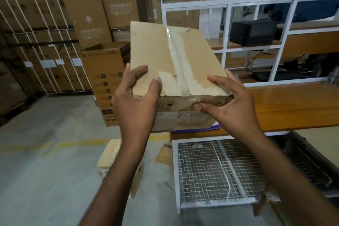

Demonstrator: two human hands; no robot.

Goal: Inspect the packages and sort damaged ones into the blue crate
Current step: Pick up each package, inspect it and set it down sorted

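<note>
I hold a brown cardboard package (174, 57) up in front of me, tilted with its top face toward the camera. Clear tape runs down the middle of the top, and the paper skin is torn beside the tape and along the near right edge. My left hand (135, 101) grips the near left corner, thumb on top. My right hand (233, 101) holds the torn near right corner. A sliver of something blue (198, 130) shows under the package; I cannot tell what it is.
A wooden table top (286, 104) stretches right, with a white wire-mesh shelf (207, 170) below. Another taped package (110, 154) lies on the concrete floor below my left arm. A tall open carton (104, 82) stands behind, and large strapped cartons (36, 33) fill the left.
</note>
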